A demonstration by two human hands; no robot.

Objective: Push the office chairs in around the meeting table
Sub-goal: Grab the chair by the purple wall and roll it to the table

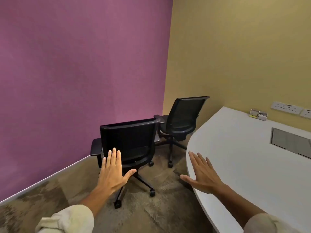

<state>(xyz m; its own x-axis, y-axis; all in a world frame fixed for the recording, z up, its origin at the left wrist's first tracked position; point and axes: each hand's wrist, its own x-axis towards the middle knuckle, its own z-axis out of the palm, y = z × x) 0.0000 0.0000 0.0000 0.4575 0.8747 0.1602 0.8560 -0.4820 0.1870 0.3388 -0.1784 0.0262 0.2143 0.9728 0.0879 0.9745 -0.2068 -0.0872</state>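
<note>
Both hands are flat with fingers spread, gripping nothing; the left hand sits lower centre, the right hand over the curved white meeting table's edge. Two black mesh-backed wheeled office chairs stand mid-frame, apart from the table: nearer chair; farther chair.

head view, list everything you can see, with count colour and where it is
office chairs: 2, black; nearer chair by the purple wall, farther chair in the corner, at the table's edge
meeting table: 1, white, right side
metal panel: 1, grey, set in the tabletop
wall sockets: white, yellow wall above the table, count unclear at the frame edge
small holder: 1, silvery, far edge of the table
walls: purple left, yellow right
carpet: brown patterned
left hand: open, before the nearer chair
right hand: open, over the table's edge
sleeves: 2, cream
</note>
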